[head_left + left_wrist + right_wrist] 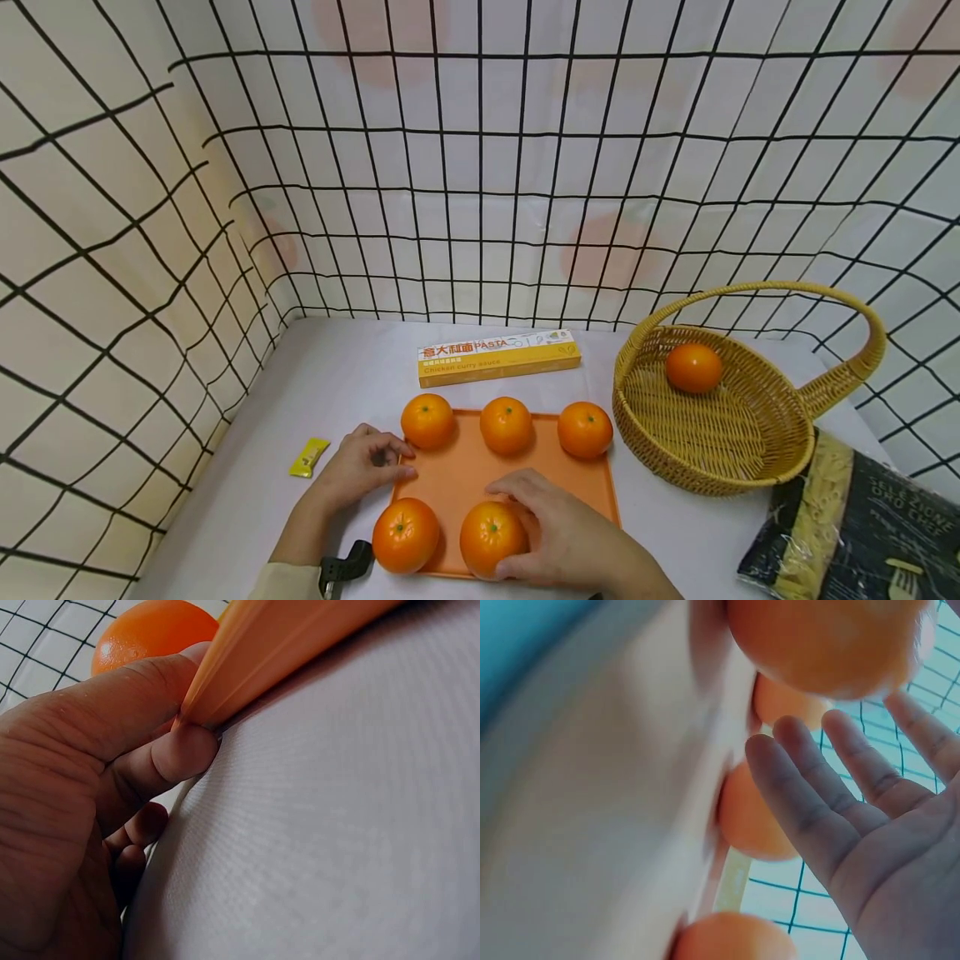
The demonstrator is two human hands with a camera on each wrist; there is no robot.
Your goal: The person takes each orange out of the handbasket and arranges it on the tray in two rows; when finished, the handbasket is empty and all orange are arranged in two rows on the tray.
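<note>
An orange tray (480,475) lies on the white table. My left hand (362,471) pinches the tray's left edge between thumb and finger, as the left wrist view shows. My right hand (573,533) holds an orange (489,542) at the tray's front middle, thumb on its near side and index finger behind it. The other fingers (802,772) of that hand stretch out away from the fruit. Left of it, another orange (406,535) sits at the front left corner. Along the back edge stand three more: left (428,421), middle (506,426) and right (585,430).
At right stands a wicker basket (720,450) with one orange-red fruit (693,367) inside. A black pasta bag (862,517) lies before it. Behind the tray lies a yellow pasta box (498,358); a small yellow packet (309,457) is at left. Black wire grid (480,192) surrounds the table.
</note>
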